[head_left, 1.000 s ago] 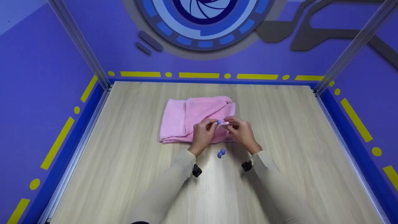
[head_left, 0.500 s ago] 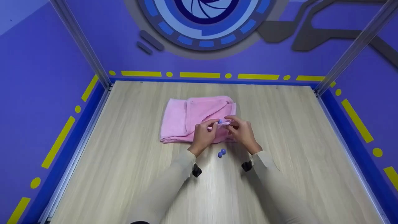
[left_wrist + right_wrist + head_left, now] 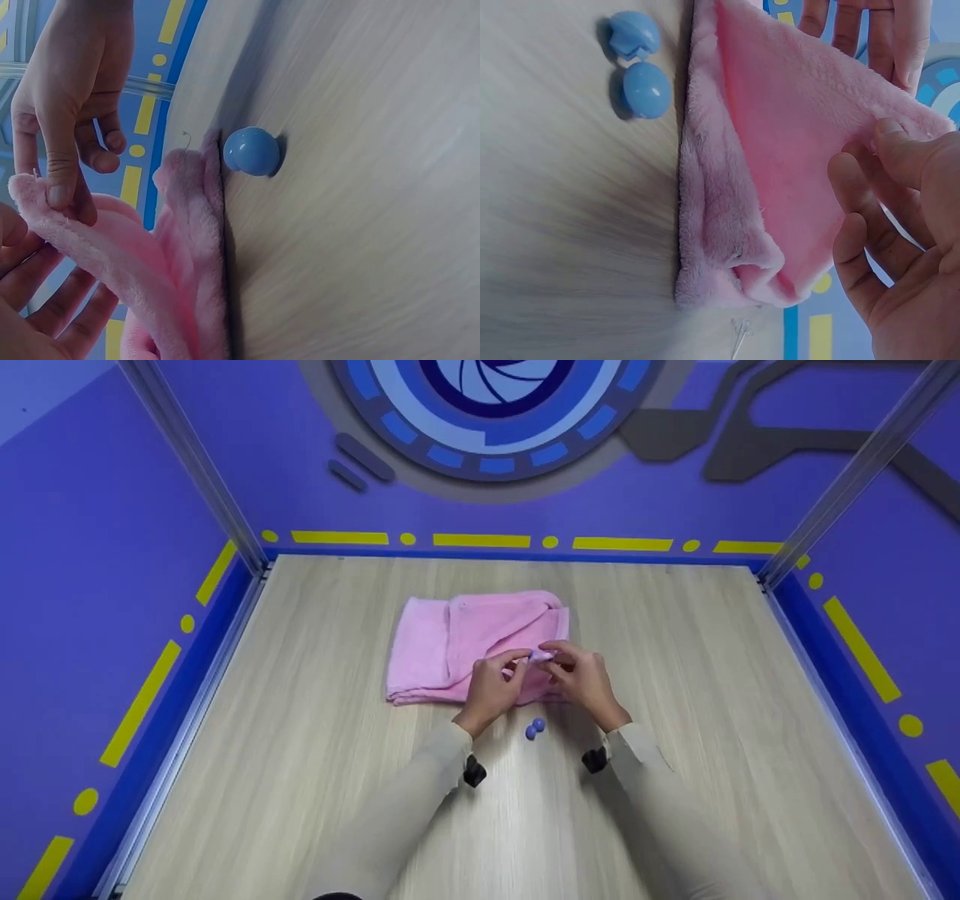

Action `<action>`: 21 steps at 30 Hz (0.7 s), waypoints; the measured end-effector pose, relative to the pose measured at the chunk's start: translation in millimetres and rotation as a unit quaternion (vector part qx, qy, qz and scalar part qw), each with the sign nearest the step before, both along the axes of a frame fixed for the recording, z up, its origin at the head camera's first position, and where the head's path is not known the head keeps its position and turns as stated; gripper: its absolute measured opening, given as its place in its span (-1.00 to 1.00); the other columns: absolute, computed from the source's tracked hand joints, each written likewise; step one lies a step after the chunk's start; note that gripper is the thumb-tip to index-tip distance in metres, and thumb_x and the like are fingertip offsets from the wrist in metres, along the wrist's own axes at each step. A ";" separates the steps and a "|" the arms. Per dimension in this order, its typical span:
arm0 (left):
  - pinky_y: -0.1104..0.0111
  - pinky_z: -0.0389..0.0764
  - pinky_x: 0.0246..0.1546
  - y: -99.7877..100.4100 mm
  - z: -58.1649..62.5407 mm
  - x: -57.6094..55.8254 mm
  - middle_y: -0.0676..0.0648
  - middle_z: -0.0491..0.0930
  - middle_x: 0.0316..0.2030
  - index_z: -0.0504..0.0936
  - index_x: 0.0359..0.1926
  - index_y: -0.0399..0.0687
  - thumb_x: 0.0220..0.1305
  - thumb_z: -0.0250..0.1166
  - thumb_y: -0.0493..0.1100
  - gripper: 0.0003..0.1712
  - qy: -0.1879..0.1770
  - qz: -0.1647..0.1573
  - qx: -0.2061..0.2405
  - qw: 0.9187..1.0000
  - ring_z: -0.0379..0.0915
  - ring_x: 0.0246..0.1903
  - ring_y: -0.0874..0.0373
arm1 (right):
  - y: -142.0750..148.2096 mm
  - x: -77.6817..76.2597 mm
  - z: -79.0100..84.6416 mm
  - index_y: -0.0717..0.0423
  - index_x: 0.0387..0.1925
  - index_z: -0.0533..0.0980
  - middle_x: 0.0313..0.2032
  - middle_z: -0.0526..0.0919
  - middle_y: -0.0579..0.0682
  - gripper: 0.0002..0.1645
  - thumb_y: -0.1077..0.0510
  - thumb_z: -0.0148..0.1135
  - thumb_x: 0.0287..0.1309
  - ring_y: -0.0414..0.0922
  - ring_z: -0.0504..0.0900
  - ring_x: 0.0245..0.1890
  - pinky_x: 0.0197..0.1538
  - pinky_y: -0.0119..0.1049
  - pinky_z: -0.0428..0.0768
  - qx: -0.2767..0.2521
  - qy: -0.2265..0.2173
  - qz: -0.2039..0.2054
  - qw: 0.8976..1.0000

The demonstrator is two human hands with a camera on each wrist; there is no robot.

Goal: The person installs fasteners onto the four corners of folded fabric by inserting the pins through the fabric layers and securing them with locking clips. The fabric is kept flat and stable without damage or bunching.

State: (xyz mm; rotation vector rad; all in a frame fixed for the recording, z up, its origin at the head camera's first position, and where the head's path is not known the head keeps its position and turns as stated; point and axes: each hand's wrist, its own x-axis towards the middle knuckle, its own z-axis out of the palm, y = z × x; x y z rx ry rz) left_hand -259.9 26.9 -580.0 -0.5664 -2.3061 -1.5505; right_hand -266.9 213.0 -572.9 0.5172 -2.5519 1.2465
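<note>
A folded pink plush towel (image 3: pixel 420 649) lies on the table, one corner (image 3: pixel 922 112) raised off it. My right hand (image 3: pixel 583 675) pinches that corner between thumb and fingers. My left hand (image 3: pixel 491 686) is close on the other side, with a small rounded blue piece (image 3: pixel 532 654) at its thumb and index fingertips, right against the corner. Much of this piece is hidden by the fingers and cloth. In the left wrist view, the other left fingers (image 3: pixel 67 307) spread behind the towel. Two similar blue pieces (image 3: pixel 646 90) rest on the table near the towel's front edge; one shows a notched underside.
The pale wood-grain table (image 3: pixel 315 780) is bounded by blue panels (image 3: pixel 112 607) with yellow markings and metal posts (image 3: pixel 199 472). A thin clear strand (image 3: pixel 740 337) shows beside the towel in the right wrist view. Both forearms, in light sleeves, reach in from the front edge.
The raised corner has shifted slightly left against the blue piece and now covers more of it. Both hands have stayed nearly in place. The two pieces on the table have not moved.
</note>
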 end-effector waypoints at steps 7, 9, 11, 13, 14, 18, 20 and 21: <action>0.39 0.66 -0.38 -2.1 4.6 -0.1 -0.04 0.72 -0.14 0.72 -0.05 -0.17 0.31 0.22 -0.26 -0.76 0.010 -0.005 -0.023 1.000 0.61 -0.34 0.23 | 0.1 -0.2 1.1 0.03 -0.18 0.69 -0.33 0.76 -0.08 -0.84 0.18 0.35 0.17 -0.27 0.64 -0.56 -0.42 -0.33 0.63 0.007 0.009 0.000 1.000; 0.36 0.66 -0.34 -2.5 6.0 0.8 -0.05 0.68 -0.05 0.71 -0.05 -0.17 0.31 0.23 -0.25 -0.76 0.031 0.001 -0.037 0.999 0.60 -0.26 0.22 | -0.2 -0.8 1.1 0.03 -0.20 0.69 -0.34 0.76 -0.08 -0.86 0.18 0.35 0.17 -0.25 0.65 -0.56 -0.42 -0.33 0.64 0.008 0.012 -0.001 1.000; 0.32 0.64 -0.22 -2.7 7.9 2.5 -0.06 0.63 0.03 0.72 -0.08 -0.13 0.29 0.25 -0.24 -0.78 0.059 0.013 -0.054 0.997 0.58 -0.14 0.18 | -0.5 -1.4 1.0 0.04 -0.22 0.69 -0.36 0.76 -0.08 -0.87 0.17 0.35 0.17 -0.21 0.66 -0.57 -0.43 -0.34 0.64 0.004 0.014 0.000 1.000; 0.29 0.60 -0.12 -2.5 9.7 5.1 -0.05 0.59 0.06 0.73 -0.13 -0.07 0.26 0.27 -0.22 -0.81 0.083 0.028 -0.067 0.994 0.53 -0.06 0.14 | -0.9 -1.5 1.1 0.03 -0.23 0.69 -0.37 0.76 -0.08 -0.88 0.16 0.35 0.17 -0.15 0.68 -0.57 -0.44 -0.34 0.64 -0.001 0.013 0.000 1.000; 0.29 0.58 -0.09 -2.3 10.4 6.6 -0.04 0.58 0.06 0.73 -0.16 -0.05 0.24 0.29 -0.21 -0.83 0.091 0.034 -0.073 0.993 0.51 -0.04 0.13 | -1.0 -1.4 1.0 0.03 -0.23 0.69 -0.36 0.76 -0.07 -0.88 0.16 0.35 0.17 -0.13 0.68 -0.56 -0.43 -0.34 0.65 -0.003 0.012 0.001 1.000; 0.30 0.58 -0.14 -2.5 9.8 12.5 -0.03 0.54 0.02 0.71 -0.23 0.03 0.22 0.29 -0.15 -0.88 0.100 0.048 -0.090 0.990 0.46 -0.06 0.15 | -0.8 -1.0 0.7 0.03 -0.20 0.69 -0.33 0.76 -0.05 -0.85 0.17 0.34 0.18 -0.10 0.69 -0.55 -0.42 -0.35 0.66 -0.005 0.005 0.001 1.000; 0.31 0.59 -0.15 -3.2 8.0 14.4 -0.02 0.53 -0.01 0.70 -0.24 0.03 0.22 0.27 -0.14 -0.88 0.098 0.043 -0.097 0.990 0.46 -0.05 0.18 | -0.7 -1.2 0.6 0.04 -0.18 0.70 -0.31 0.77 -0.04 -0.84 0.17 0.33 0.18 -0.10 0.69 -0.54 -0.42 -0.33 0.66 -0.005 0.007 0.002 1.000; 0.31 0.59 -0.13 -3.8 6.6 15.2 -0.01 0.54 -0.03 0.69 -0.23 0.02 0.23 0.26 -0.15 -0.87 0.096 0.036 -0.099 0.990 0.46 -0.04 0.18 | -0.7 -1.4 0.7 0.05 -0.18 0.70 -0.31 0.77 -0.03 -0.84 0.17 0.33 0.18 -0.10 0.69 -0.54 -0.42 -0.32 0.66 -0.006 0.008 0.002 1.000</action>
